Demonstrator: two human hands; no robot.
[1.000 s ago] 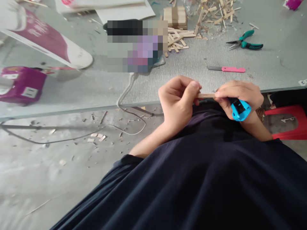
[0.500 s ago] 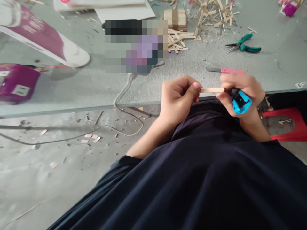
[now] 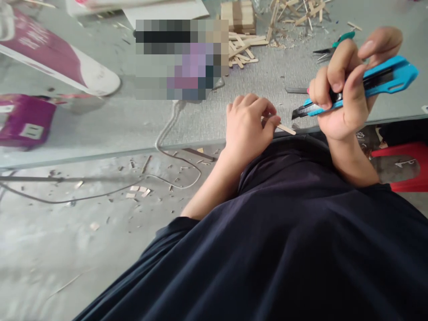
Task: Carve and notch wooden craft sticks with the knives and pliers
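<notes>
Near the table's front edge, my left hand (image 3: 249,122) pinches a wooden craft stick (image 3: 286,129), whose rounded end sticks out to the right past my thumb. My right hand (image 3: 349,89) is raised over the table and wrapped round a blue utility knife (image 3: 389,80). The knife's dark blade points left and down, a short way above and right of the stick, apart from it. Behind my right fingers lie a pink-handled craft knife (image 3: 296,90), its handle mostly hidden, and green-handled pliers (image 3: 343,39), partly covered.
Loose craft sticks (image 3: 245,47) and a banded stack of sticks (image 3: 238,17) lie at the back. On the left are a white and mauve bottle (image 3: 63,53) and a purple box (image 3: 25,120). A cable (image 3: 165,122) hangs over the edge; a red stool (image 3: 397,178) stands below right.
My right hand has let go of the stick's end and moved up and right, turning the utility knife so its blade shows. My left hand has turned palm down, tilting the stick.
</notes>
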